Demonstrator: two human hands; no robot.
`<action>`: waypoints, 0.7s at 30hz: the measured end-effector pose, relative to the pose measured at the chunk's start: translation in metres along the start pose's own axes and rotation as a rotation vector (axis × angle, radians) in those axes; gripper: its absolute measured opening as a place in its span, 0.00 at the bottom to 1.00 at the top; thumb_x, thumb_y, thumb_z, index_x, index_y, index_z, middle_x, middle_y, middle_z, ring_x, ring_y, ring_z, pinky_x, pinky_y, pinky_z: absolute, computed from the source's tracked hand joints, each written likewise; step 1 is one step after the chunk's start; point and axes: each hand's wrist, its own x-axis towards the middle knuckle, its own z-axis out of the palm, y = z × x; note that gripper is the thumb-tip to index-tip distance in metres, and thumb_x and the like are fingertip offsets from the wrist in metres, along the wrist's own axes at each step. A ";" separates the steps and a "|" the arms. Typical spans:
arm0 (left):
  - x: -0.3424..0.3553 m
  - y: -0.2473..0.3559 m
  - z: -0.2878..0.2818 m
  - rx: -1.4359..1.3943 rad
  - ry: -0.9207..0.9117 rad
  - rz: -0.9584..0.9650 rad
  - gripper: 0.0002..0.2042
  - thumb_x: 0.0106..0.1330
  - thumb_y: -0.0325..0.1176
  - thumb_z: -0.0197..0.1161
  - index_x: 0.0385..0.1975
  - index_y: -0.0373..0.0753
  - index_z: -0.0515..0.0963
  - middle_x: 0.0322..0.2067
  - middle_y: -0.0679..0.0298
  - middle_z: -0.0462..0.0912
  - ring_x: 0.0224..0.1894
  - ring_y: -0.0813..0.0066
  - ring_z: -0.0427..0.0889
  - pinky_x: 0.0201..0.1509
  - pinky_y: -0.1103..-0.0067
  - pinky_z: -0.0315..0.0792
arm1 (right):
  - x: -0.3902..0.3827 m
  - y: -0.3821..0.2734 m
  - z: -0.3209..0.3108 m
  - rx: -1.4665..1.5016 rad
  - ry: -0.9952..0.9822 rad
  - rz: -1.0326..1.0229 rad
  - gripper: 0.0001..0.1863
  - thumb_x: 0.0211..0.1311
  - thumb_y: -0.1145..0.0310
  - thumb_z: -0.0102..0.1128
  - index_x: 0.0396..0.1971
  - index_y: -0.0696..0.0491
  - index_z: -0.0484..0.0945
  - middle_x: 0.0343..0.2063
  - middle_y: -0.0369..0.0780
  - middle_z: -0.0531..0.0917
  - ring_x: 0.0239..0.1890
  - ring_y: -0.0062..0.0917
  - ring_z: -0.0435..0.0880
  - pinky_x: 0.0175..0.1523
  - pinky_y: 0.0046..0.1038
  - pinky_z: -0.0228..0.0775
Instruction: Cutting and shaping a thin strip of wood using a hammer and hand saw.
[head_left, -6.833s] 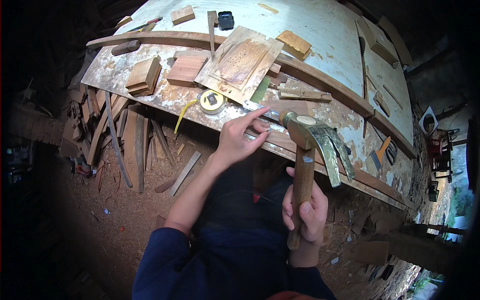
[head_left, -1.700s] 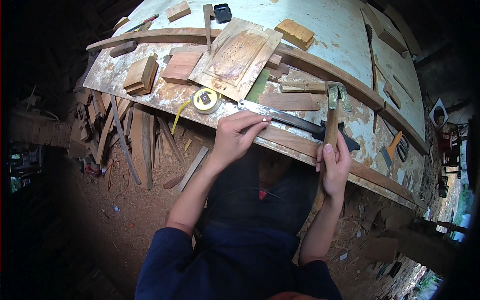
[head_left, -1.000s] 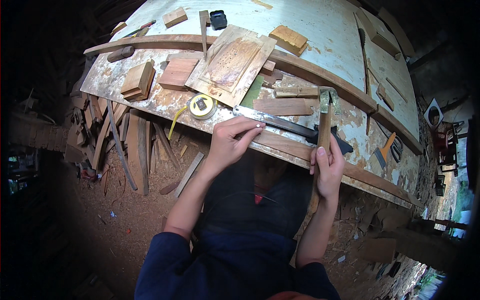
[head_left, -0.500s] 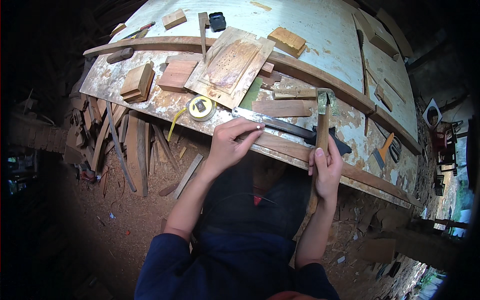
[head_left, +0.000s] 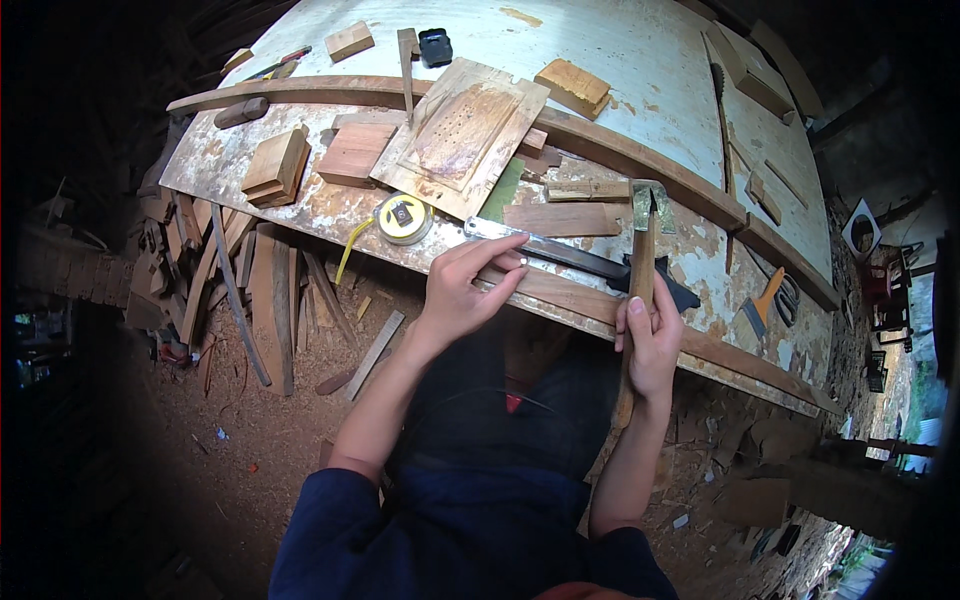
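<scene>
My left hand (head_left: 465, 290) is above the near edge of the workbench (head_left: 640, 100). Its fingers are curled around a tiny white piece (head_left: 523, 261) at the fingertips, too small to name, with the index finger stretched out. My right hand (head_left: 652, 345) grips the wooden handle of a hammer (head_left: 645, 250), its metal head pointing away from me over the bench. Under the hands lies a long metal bar (head_left: 560, 252), dark and shiny, with a black bundle (head_left: 675, 290) at its right end. A wooden strip (head_left: 565, 294) runs along the bench edge.
A yellow tape measure (head_left: 403, 218), a carved wooden panel (head_left: 460, 135) and several wood blocks (head_left: 275, 165) lie beyond my left hand. A long beam (head_left: 630, 158) crosses the bench. To the right are a brush (head_left: 763, 303) and scissors (head_left: 787, 301). Scrap wood (head_left: 270, 300) leans below left.
My left index finger has straightened and lifted from the thumb, and the white piece has shifted slightly lower at the fingertips. My right hand and the hammer are almost unmoved.
</scene>
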 end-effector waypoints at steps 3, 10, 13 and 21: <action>0.000 0.000 0.000 0.016 0.007 0.018 0.21 0.59 0.22 0.75 0.54 0.35 0.85 0.33 0.60 0.91 0.36 0.74 0.90 0.45 0.78 0.81 | -0.001 0.001 -0.001 -0.002 0.003 -0.020 0.31 0.78 0.64 0.58 0.73 0.64 0.63 0.26 0.33 0.76 0.24 0.12 0.72 0.26 0.16 0.65; -0.002 -0.002 -0.001 0.021 0.010 -0.002 0.21 0.59 0.23 0.75 0.54 0.35 0.85 0.33 0.60 0.91 0.36 0.74 0.90 0.44 0.78 0.81 | -0.039 -0.030 0.001 0.279 -0.052 -0.129 0.45 0.72 0.47 0.61 0.71 0.70 0.59 0.22 0.38 0.74 0.15 0.16 0.69 0.20 0.17 0.63; 0.001 0.000 0.000 0.029 0.007 0.032 0.21 0.59 0.23 0.76 0.55 0.35 0.84 0.32 0.61 0.90 0.36 0.74 0.90 0.44 0.78 0.81 | -0.068 -0.044 0.015 0.465 -0.088 -0.193 0.44 0.71 0.48 0.63 0.69 0.69 0.58 0.23 0.42 0.75 0.13 0.18 0.70 0.18 0.18 0.62; -0.002 -0.003 -0.002 0.003 0.008 -0.005 0.29 0.59 0.22 0.75 0.64 0.35 0.78 0.30 0.63 0.89 0.35 0.76 0.89 0.44 0.79 0.81 | -0.069 -0.064 0.044 0.239 -0.241 0.285 0.41 0.73 0.49 0.61 0.69 0.68 0.62 0.24 0.39 0.74 0.15 0.14 0.68 0.19 0.16 0.61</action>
